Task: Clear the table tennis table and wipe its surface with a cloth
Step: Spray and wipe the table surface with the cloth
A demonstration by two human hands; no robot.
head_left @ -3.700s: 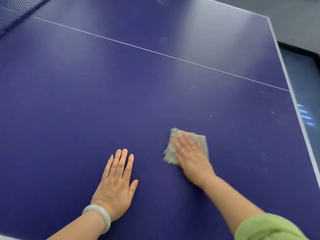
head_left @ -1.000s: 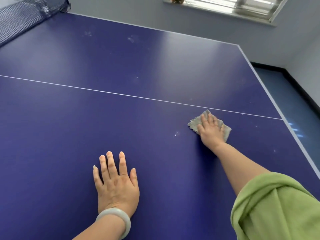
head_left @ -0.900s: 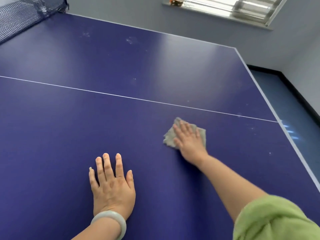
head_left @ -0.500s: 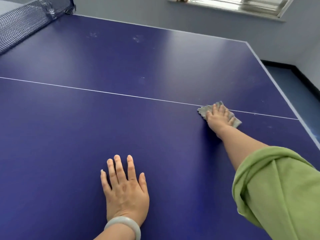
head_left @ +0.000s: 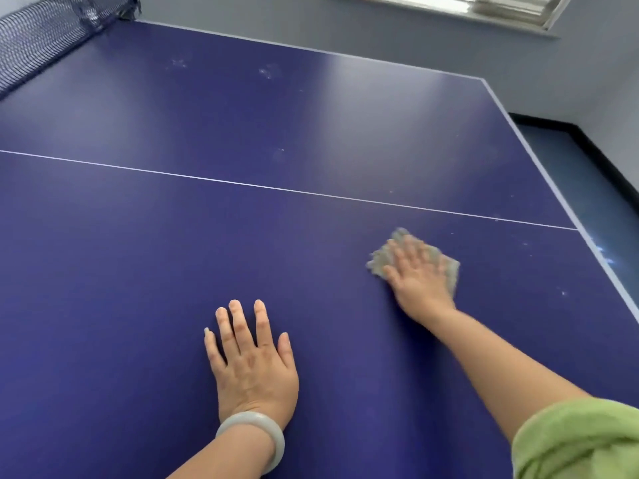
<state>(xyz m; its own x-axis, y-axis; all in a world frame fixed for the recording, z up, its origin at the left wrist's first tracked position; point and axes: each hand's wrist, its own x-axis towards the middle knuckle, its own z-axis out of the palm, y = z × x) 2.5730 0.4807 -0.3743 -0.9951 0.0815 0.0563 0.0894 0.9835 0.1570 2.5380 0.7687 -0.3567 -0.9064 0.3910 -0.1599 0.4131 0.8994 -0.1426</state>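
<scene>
Beyond the far edge of the table tennis table stood a plain grey wall, and up at the very top, there it was, a window with a pale sill, bright with daylight and cut off by the frame. That light lay as a soft pale sheen across the far half of the tabletop. Past the far right corner a second grey wall met the first. A black skirting board ran along the foot of both, and off the right edge the floor showed dark blue-grey, with a few small bright glints just beside that edge.
</scene>
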